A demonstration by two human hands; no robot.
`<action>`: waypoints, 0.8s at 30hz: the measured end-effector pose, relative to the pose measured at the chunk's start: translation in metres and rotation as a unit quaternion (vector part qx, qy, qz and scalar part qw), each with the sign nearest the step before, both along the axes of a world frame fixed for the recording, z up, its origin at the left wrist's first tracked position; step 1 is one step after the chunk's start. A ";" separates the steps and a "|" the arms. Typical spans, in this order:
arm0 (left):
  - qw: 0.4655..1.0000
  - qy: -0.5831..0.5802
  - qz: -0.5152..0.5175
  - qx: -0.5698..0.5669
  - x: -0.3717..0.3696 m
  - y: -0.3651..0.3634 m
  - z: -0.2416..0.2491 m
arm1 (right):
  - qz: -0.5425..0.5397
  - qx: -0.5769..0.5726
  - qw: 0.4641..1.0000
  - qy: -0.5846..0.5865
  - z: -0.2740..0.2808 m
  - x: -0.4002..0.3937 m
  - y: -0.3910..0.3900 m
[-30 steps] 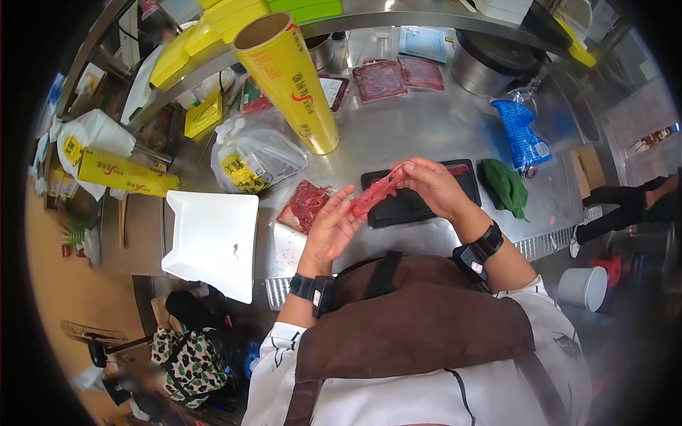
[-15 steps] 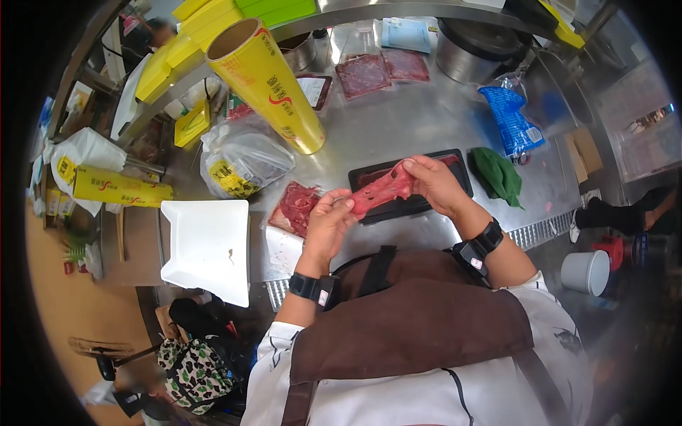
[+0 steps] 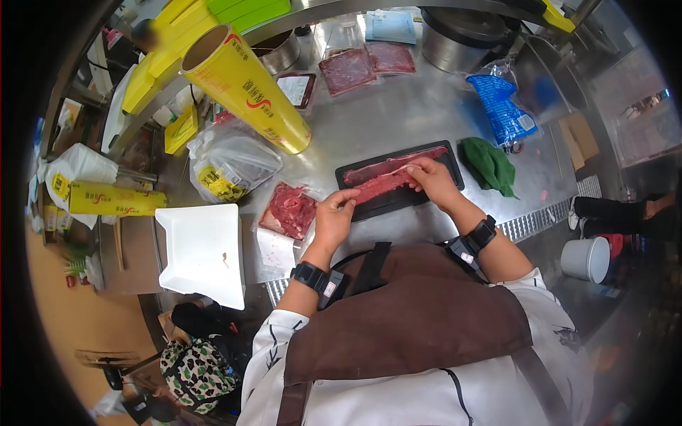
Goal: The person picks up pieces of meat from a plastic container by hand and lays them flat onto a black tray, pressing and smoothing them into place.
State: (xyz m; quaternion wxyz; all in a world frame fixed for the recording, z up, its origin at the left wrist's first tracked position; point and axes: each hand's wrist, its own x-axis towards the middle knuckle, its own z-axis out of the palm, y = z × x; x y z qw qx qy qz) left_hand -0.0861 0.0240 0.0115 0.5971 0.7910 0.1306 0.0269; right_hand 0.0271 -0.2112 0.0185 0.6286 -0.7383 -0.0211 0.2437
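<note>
A strip of red meat [image 3: 383, 185] stretches between my two hands, low over the black tray [image 3: 455, 186]. My left hand [image 3: 335, 216] pinches its left end near the tray's left edge. At the other end, the fingers of my right hand [image 3: 433, 182] are closed on the strip. Another long meat strip [image 3: 426, 155] lies along the far side of the tray. Left of my left hand, a pack of sliced meat [image 3: 290, 210] rests on the steel table. A green cloth [image 3: 487, 165] sits just right of the tray.
A white tray [image 3: 200, 248] is at the left. Behind stand a yellow film roll [image 3: 249, 92] and a plastic bag [image 3: 234, 160]. Flat meat packs [image 3: 348, 72], a lidded pot [image 3: 465, 42] and a blue packet [image 3: 501, 110] are farther back. A person in camouflage [image 3: 199, 373] is lower left.
Both hands have lowered the meat strip toward the black tray and straightened it. The far strip in the tray now shows more fully. The whole view has shifted slightly.
</note>
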 end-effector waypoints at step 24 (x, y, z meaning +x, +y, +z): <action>0.923 -0.173 -0.196 0.282 0.007 0.007 0.006 | 0.232 -0.024 0.926 -0.295 -0.010 0.004 -0.038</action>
